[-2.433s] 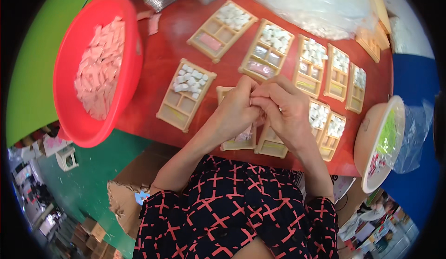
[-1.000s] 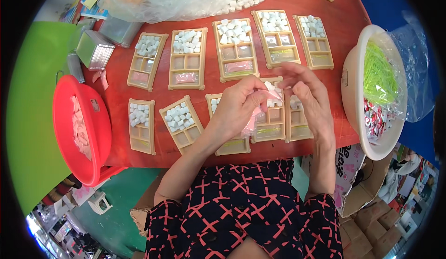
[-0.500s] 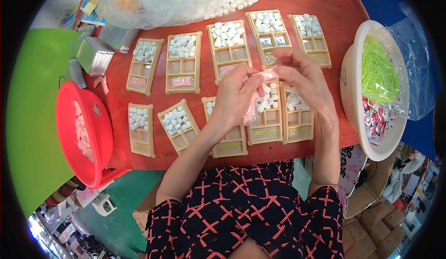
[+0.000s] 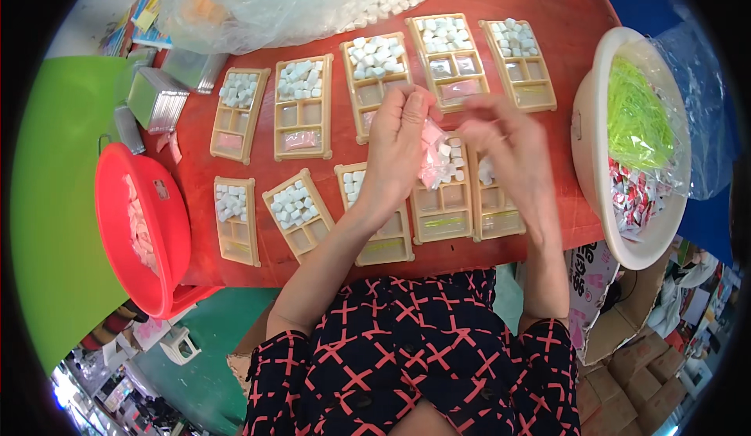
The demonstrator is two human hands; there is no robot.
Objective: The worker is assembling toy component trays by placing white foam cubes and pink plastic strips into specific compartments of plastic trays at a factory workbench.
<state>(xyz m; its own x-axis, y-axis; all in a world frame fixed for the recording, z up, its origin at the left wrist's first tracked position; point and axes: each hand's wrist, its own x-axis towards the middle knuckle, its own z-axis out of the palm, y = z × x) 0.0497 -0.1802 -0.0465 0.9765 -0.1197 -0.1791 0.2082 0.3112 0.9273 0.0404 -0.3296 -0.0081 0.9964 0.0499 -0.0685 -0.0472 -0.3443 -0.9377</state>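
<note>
My left hand [image 4: 399, 135] is closed round several small pink packets [image 4: 432, 154] in clear wrapping, held over the near row of trays. To its right, my right hand [image 4: 512, 143] hovers above the trays, its fingers smeared by motion. Just beyond the hands, a beige compartment tray [image 4: 447, 53] holds white cubes in its large section and a pink packet [image 4: 460, 89] in its long one. Below my hands, another tray [image 4: 443, 211] has white cubes and a thin green strip. The tray beside it [image 4: 498, 201] is partly hidden by my right hand.
More filled trays [image 4: 303, 107] stand in two rows on the red table [image 4: 195, 115]. A red basin [image 4: 178, 225] with pink pieces is at left; a white basin [image 4: 587, 135] with green shreds and wrapped packets at right. A clear plastic bag [image 4: 258, 14] and loose white cubes lie at the back.
A pink packet now lies in the far tray's long compartment. My right hand has come away from my left and lowered slightly. My left hand still holds pink packets.
</note>
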